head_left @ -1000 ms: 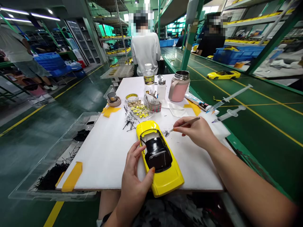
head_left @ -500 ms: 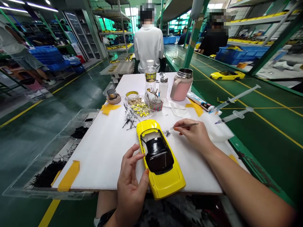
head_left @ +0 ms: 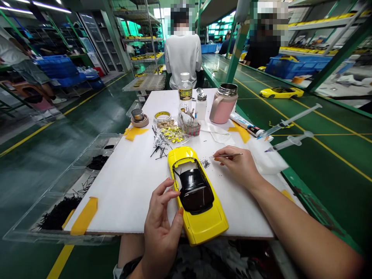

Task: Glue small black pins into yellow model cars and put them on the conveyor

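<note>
**Workpiece:** one yellow model car (head_left: 200,228) with a black cabin, nose toward 12 o'clock, lying at the 6 o'clock edge of the white board (head_left: 124,193).

**Left hand:** the left hand (head_left: 162,221) sits at the car's 9 o'clock side, fingers spread, with the fingertips touching the flank. Grip firmness cannot be told from this view.

**Right hand:** the right hand (head_left: 240,166) lies at the car's 2 o'clock side, wrist low, with fingers pinched together on one pair of tweezers (head_left: 226,155). The tips point toward 9 o'clock, just above a scatter of black specks (head_left: 205,163).

**Board, 12 o'clock:** one bottle (head_left: 185,93), its yellow-and-black label unreadable; one dropper bottle (head_left: 201,110); one pink flask (head_left: 223,104); one tape roll (head_left: 162,117); one bag of yellow parts (head_left: 171,133); one pile of black pins (head_left: 158,149).

**Board, 2 o'clock:** one glue tube (head_left: 247,126); two syringes (head_left: 290,122) (head_left: 289,141), their tips toward 8 o'clock.

**Board, 9 o'clock:** one clear tray (head_left: 66,186) holding black strips (head_left: 59,213).

**Beyond:** two co-workers (head_left: 183,50) (head_left: 267,35), seated; one more yellow car (head_left: 281,92) at 1 o'clock.
</note>
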Demonstrator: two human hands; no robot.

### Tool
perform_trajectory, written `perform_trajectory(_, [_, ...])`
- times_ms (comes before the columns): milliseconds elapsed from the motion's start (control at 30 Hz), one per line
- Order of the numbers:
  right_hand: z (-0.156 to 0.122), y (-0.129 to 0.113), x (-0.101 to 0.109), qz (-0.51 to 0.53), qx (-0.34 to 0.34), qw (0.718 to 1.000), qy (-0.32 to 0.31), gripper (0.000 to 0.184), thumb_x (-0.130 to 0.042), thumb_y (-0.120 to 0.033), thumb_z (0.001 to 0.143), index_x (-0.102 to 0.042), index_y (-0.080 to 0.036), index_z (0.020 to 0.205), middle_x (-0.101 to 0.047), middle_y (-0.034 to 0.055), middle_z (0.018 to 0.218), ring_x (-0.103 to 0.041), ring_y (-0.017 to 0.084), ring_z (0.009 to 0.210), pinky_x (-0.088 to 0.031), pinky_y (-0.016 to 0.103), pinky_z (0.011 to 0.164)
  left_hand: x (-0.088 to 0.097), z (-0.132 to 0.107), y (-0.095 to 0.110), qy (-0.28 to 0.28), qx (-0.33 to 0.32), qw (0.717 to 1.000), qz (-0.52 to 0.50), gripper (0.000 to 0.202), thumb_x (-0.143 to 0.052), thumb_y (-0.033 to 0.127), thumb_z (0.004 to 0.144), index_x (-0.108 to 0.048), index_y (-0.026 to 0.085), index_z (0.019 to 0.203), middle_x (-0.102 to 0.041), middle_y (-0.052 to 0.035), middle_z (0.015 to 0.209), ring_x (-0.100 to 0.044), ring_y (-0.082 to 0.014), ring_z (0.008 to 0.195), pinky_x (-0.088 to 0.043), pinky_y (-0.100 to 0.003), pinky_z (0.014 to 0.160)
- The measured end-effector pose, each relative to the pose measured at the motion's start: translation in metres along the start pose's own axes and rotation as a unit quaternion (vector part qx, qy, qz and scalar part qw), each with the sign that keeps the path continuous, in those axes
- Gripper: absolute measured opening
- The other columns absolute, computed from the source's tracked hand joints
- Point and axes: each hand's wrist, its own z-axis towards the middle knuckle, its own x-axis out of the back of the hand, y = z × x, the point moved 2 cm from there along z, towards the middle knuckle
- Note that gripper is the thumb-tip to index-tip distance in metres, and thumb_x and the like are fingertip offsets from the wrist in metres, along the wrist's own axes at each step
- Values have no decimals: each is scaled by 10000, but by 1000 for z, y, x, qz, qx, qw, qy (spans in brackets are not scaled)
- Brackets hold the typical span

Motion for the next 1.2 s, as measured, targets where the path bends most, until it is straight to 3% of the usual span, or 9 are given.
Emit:
perform_trajectory(433, [0,-2,0,-5,-10,1000,-7,253,-689,-425,873,-758,-197,786,-746,66,810,-684,208,616,-550,353,616,2,-1,-2,-3,8,1000,4,263,-584,171,988,-648,313,1199,-506,-60,1487,-437,-201,1472,-426,-309,1180])
perform_trajectory(567, [0,-3,0,-2,-29,1000,-3,266,-708,-448,853,-759,-200,772,-749,70,806,-682,211,606,-540,348,599,2,-1,-2,-5,6,1000,13,258,-578,169,989,-645,308,1195,-501,-71,1488,-438,-223,1470,-413,-364,1197])
perform_trajectory(767, [2,-3,2,31,-82,996,-7,266,-747,-440,787,-767,-174,770,-747,70,748,-660,194,536,-523,306,530,2,-2,-2,-13,3,1000,15,262,-562,164,1001,-630,312,1206,-489,-57,1488,-423,-195,1475,-391,-319,1199])
perform_trajectory(900, [3,-1,4,48,-103,994,3,295,-766,-455,762,-762,-160,771,-728,67,703,-642,181,513,-511,278,485,3,-2,-2,-17,5,1000,13,257,-564,169,1002,-626,311,1207,-475,-60,1498,-416,-214,1480,-390,-354,1203])
perform_trajectory(1200, [1,3,3,39,-91,995,18,309,-770,-479,768,-771,-170,790,-757,84,798,-685,216,616,-587,326,558,3,-2,-3,-14,1,1000,18,251,-580,174,990,-636,303,1199,-486,-85,1485,-430,-263,1469,-396,-442,1200])
